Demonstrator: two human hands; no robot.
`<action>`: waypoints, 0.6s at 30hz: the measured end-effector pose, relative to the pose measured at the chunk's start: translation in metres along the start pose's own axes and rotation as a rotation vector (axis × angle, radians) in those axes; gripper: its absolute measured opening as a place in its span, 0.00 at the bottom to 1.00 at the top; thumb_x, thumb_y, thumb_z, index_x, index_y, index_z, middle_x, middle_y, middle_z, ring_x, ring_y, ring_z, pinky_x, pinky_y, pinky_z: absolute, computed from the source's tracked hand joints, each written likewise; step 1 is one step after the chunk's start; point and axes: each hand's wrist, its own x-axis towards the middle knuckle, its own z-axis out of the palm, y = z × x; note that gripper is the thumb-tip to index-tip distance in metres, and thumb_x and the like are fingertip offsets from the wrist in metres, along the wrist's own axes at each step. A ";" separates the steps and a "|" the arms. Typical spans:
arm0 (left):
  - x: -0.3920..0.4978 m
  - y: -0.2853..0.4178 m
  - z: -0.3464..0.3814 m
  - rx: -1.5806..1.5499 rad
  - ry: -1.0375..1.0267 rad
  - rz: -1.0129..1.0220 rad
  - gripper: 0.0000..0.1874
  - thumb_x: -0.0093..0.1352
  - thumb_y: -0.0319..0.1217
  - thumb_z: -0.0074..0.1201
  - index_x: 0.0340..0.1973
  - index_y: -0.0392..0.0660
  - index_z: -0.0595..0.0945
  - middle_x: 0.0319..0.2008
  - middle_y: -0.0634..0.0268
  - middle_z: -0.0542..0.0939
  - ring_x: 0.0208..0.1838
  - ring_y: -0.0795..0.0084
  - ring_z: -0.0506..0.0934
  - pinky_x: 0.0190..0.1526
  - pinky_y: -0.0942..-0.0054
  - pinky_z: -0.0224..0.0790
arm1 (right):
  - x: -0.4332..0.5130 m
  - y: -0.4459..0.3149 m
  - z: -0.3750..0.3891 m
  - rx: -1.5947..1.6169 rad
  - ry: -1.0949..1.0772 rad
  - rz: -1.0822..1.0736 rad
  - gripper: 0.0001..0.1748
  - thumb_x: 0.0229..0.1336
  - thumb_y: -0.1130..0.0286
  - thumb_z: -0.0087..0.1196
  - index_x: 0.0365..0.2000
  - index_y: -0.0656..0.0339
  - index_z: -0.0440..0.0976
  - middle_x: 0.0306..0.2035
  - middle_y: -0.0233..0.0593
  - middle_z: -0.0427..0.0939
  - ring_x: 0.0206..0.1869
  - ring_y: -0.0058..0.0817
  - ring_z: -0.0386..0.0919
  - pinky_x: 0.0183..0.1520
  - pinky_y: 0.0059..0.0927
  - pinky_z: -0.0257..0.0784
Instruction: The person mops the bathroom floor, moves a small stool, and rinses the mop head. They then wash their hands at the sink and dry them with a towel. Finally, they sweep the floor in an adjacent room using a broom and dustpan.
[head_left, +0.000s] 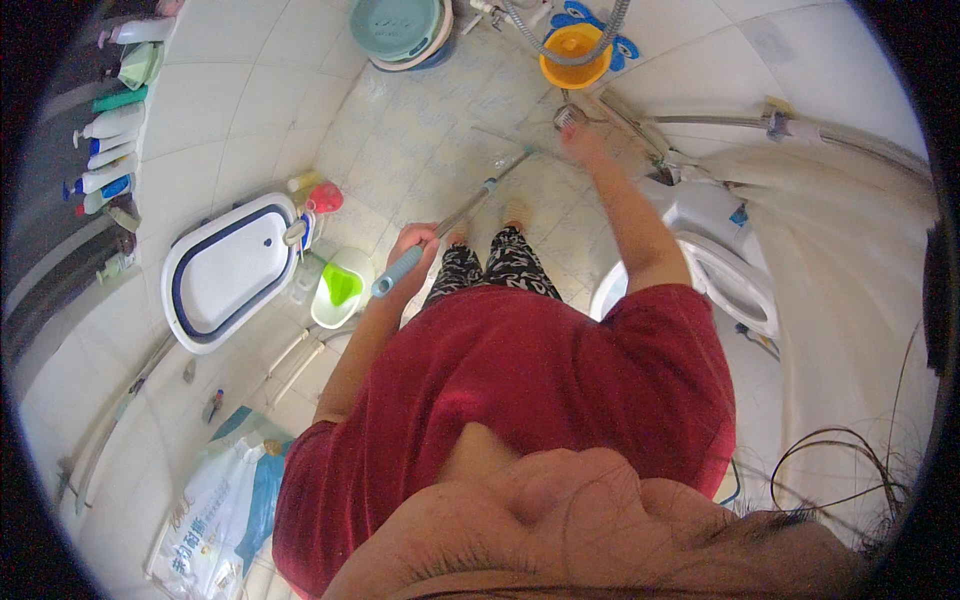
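My left hand (412, 255) is wrapped around the light blue grip of a long metal pole (461, 212). The pole slants away to the floor and ends in a thin crosswise blade (531, 151), like a floor squeegee's. Farther forward on the right, my right hand (583, 144) is closed on a small greyish object (568, 116), which looks like a shower head. Its exact shape is blurred and my fingers cover part of it. Just beyond that hand sits a yellow basin (574, 60), with a grey flexible hose (555, 57) looping across it.
Tiled floor (405, 142) looks wet in places. Stacked basins (397, 30) stand at the far wall. Leftward are a folding baby bath (232, 274) and a white-green potty (340, 289). A toilet (731, 285) and pale curtain (832, 262) are at right. Bottles (112, 120) line a shelf.
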 end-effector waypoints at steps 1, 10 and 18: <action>0.008 0.004 0.003 0.030 -0.025 0.032 0.04 0.66 0.28 0.55 0.34 0.42 0.76 0.43 0.55 0.77 0.50 0.61 0.74 0.52 0.66 0.66 | -0.032 -0.002 0.027 0.008 -0.085 -0.195 0.20 0.62 0.56 0.43 0.36 0.62 0.77 0.36 0.53 0.80 0.40 0.52 0.77 0.45 0.49 0.71; 0.052 0.048 0.053 0.327 -0.409 0.352 0.13 0.61 0.27 0.57 0.41 0.43 0.77 0.40 0.55 0.77 0.44 0.58 0.75 0.51 0.62 0.65 | -0.240 -0.101 0.053 1.678 -0.614 0.521 0.23 0.62 0.48 0.45 0.40 0.55 0.78 0.39 0.34 0.81 0.38 0.35 0.79 0.38 0.41 0.74; 0.008 0.029 0.037 0.299 -0.630 0.301 0.31 0.61 0.29 0.53 0.61 0.43 0.69 0.56 0.50 0.74 0.58 0.55 0.73 0.59 0.64 0.65 | -0.287 -0.121 0.025 2.096 -0.355 0.838 0.14 0.60 0.58 0.52 0.28 0.59 0.73 0.25 0.36 0.77 0.23 0.29 0.75 0.25 0.30 0.73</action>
